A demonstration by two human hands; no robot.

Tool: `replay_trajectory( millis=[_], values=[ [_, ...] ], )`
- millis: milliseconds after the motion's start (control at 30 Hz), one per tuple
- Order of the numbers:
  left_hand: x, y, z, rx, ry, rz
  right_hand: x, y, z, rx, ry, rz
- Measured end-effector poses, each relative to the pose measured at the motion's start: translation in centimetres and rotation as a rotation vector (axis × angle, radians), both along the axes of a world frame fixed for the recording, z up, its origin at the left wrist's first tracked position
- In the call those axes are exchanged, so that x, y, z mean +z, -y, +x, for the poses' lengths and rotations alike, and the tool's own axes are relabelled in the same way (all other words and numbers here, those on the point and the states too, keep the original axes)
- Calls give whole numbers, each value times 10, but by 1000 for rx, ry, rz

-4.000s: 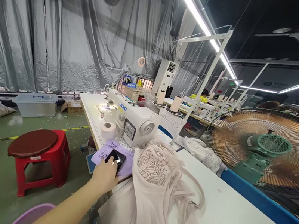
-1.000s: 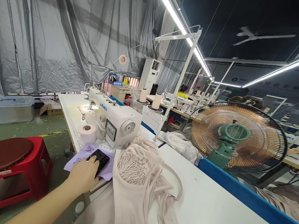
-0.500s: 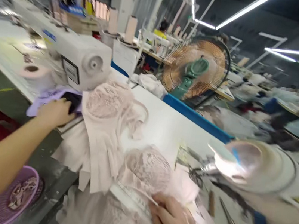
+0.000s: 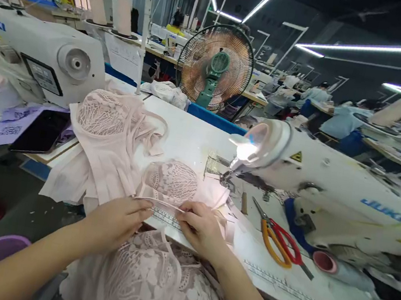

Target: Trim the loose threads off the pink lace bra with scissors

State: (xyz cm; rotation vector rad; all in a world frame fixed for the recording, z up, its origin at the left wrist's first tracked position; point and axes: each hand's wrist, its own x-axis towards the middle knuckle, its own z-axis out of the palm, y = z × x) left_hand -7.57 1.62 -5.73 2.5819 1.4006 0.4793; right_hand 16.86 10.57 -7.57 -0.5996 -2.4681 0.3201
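At the table's front edge, my left hand [image 4: 115, 220] pinches the near edge of a pale pink lace bra [image 4: 173, 178]. My right hand [image 4: 203, 226] pinches the same edge a little further right, so a thin pale strip runs stretched between both hands. Just beneath it a measuring tape [image 4: 166, 219] lies along the table edge. More lace bra pieces [image 4: 141, 282] hang in front of me below the hands. Another pink lace garment [image 4: 102, 119] is heaped to the left, partly over the table's edge.
A sewing machine [image 4: 334, 171] with a lit lamp stands right, another machine [image 4: 49, 50] left. Orange-handled scissors [image 4: 274, 245] and red-handled scissors [image 4: 290, 240] lie on the right. A phone [image 4: 41, 130] rests on purple paper [image 4: 1, 131]. A fan [image 4: 217, 66] stands behind.
My left hand has left the phone and come right to the bra's edge. My right hand stays at the bra. The view has turned right.
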Motion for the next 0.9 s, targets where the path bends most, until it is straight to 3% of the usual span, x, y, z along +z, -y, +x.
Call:
replay_trajectory(
  millis=[167,567,767,900],
  values=[
    [-4,-17,5,106,-227,43,2,-2,1,-10,1,7],
    [-11,-10,6,166,-265,55,4,-10,3,-7,80,-26],
    [0,-6,16,197,-366,22,7,-13,2,40,103,-16],
    [2,-7,34,94,-356,63,9,-16,2,73,105,-11]
  ],
)
